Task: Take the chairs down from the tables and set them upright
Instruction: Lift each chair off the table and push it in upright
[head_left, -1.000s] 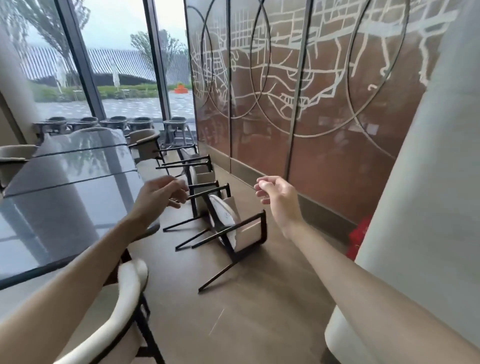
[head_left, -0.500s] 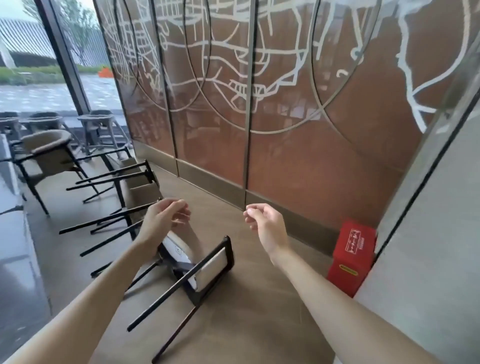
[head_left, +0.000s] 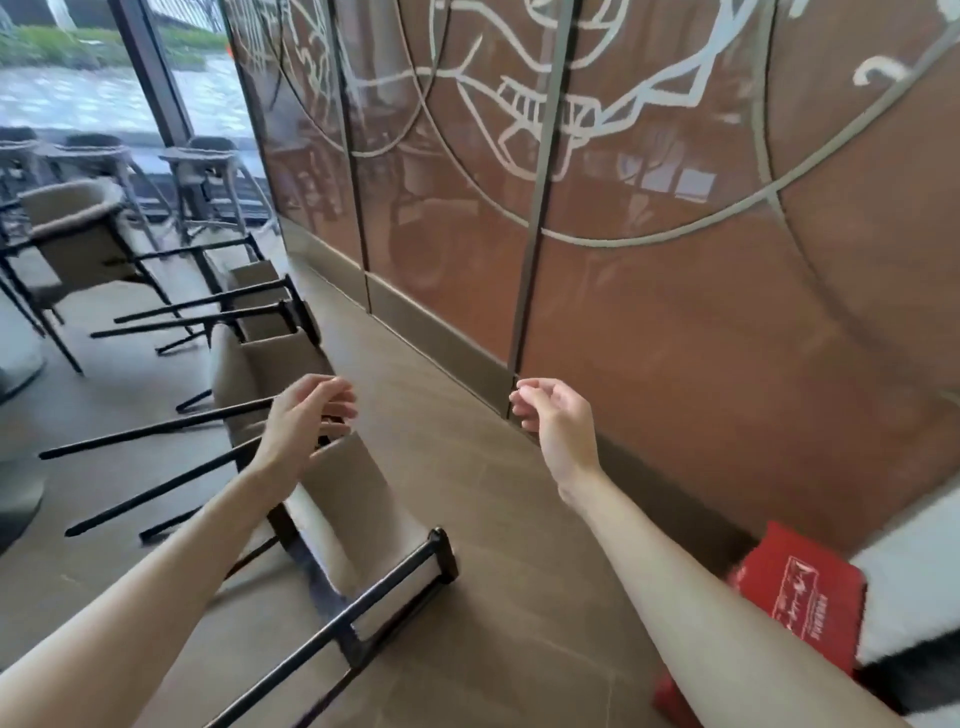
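wall panels (head_left: 649, 234) first: rust-brown, glossy, with pale line art, running along your right side down to the wood-tone floor (head_left: 467, 467). window (head_left: 104, 67) at far left, grey outdoor chairs beyond it.

chairs next. three of them lie tipped on their sides on the floor in a row beside the wall, black legs pointing left. none sits on a tabletop in this view, so what looks left is the righting. nearest chair (head_left: 332, 514) lies under your arms, beige seat facing up and right, dark frame bar crossing toward the lower edge. second chair (head_left: 249, 364) just behind it, third chair (head_left: 260, 291) further back. one upright chair (head_left: 72, 228) stands at left, probably already done.

red box (head_left: 800, 603) sits on the floor against the wall at lower right, near your right forearm. mind it when you swing the chair up.

your hands. left hand (head_left: 306, 415) hovers over the top edge of the nearest chair, fingers loosely curled, gripping nothing. right hand (head_left: 556, 410) hangs in open air near the wall, fingers half curled, also empty. both held forward and apart, it reads as lining up a two-handed grab on the frame.
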